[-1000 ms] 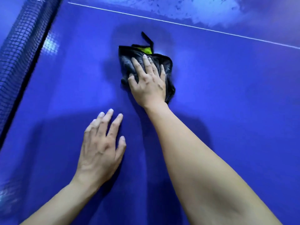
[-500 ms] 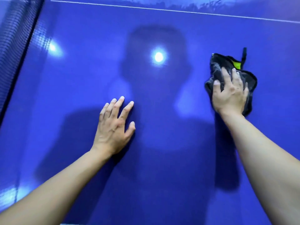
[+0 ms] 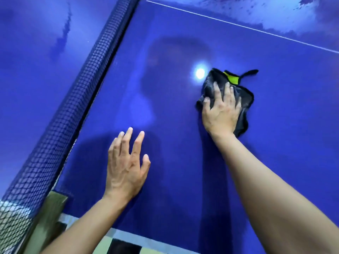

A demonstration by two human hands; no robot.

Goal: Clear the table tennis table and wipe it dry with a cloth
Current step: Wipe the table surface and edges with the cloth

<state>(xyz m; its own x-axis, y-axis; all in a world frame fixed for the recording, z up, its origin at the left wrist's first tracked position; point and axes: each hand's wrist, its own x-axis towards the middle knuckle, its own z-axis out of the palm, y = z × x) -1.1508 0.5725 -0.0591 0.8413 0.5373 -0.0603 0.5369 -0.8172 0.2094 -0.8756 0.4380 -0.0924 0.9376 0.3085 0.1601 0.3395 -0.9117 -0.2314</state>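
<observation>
Wiping step: right hand [image 3: 221, 114] fingers splayed, pressing cloth [image 3: 244, 99] onto table [image 3: 275, 162] right of net [image 3: 73, 107], left hand [image 3: 126, 165] flat and empty beside net; next, likely the wet streaks [image 3: 275, 17] beyond the cloth.

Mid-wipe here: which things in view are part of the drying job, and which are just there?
Part of the job:
- dark cloth, pressed flat under the right hand
- blue table top
- wet film beyond the white line
- left hand, braced flat on the top

Just there:
- net
- lamp glare
</observation>
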